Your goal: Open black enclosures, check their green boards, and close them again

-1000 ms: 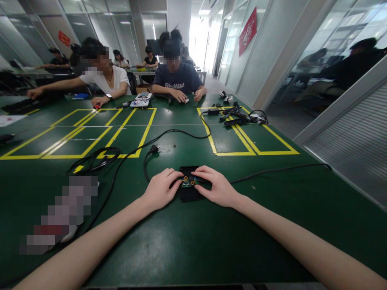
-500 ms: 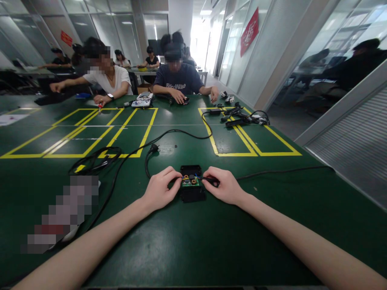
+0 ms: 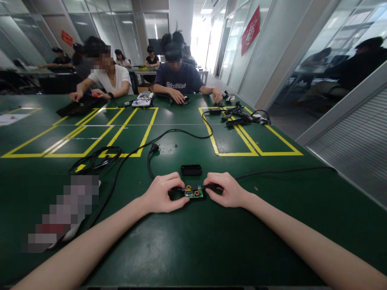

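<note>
Green table, circuit board (copper-coloured coils)

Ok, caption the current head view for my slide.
Left hand and right hand flank a green circuit board; a black casing piece lies beyond.

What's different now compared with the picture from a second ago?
The circuit board has moved toward the wearer, clear of the far black shell. The right hand has shifted from the board's edge to the black cable. Across the table, a dark flat item has moved rightward in the picture. The left hand stays at the board's left end; plug and shell look unmoved.
</note>
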Demonstrator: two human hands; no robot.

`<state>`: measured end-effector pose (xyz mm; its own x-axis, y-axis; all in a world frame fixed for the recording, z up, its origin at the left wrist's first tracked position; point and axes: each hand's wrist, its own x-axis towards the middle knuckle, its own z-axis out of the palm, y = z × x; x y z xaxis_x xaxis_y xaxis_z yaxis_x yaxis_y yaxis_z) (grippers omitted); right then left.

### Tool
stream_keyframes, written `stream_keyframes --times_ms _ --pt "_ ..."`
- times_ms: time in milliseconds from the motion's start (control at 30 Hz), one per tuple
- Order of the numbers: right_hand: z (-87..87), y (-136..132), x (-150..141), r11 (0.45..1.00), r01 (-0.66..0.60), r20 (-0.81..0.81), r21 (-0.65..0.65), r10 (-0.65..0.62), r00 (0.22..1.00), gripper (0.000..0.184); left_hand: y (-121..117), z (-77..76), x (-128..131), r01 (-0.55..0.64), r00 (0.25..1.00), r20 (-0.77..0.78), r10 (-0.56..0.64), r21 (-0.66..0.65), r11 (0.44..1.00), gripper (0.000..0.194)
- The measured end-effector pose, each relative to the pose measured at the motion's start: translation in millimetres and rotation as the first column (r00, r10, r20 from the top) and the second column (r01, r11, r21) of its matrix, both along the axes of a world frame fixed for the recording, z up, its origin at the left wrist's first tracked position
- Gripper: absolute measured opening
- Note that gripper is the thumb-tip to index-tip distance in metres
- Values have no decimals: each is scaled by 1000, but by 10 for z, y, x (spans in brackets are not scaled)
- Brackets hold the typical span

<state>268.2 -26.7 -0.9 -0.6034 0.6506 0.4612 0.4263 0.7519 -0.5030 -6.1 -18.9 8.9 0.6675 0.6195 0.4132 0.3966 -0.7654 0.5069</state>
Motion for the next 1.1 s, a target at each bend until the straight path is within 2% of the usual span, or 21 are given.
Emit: stream_keyframes --times_ms 133,300,467,533,867,967,1100 --pt "13 4 4 1000 -24 23 15 24 999 5 6 -14 3 -15 994 -109 17 20 1000 42" --pt "-30 30 -3 999 14 49 52 -17 999 6 9 -47 26 -90 982 -164 95 37 995 30" --pt "-73 44 -18 998 62 37 33 -63 997 10 9 -46 49 -133 979 -152 134 17 991 22" --pt "-69 42 -22 997 70 40 30 -71 997 15 10 -34 55 -154 977 -146 155 19 988 23" --pt "-33 59 -33 995 45 41 92 -48 998 12 26 -55 45 -211 969 -123 216 54 976 24" --pt "-31 71 -37 994 39 49 102 -44 998 12 33 -59 39 -208 970 -122 212 49 977 26" --pt "-30 87 -34 996 19 56 85 -24 998 12 44 -57 42 -133 987 -88 135 31 991 25"
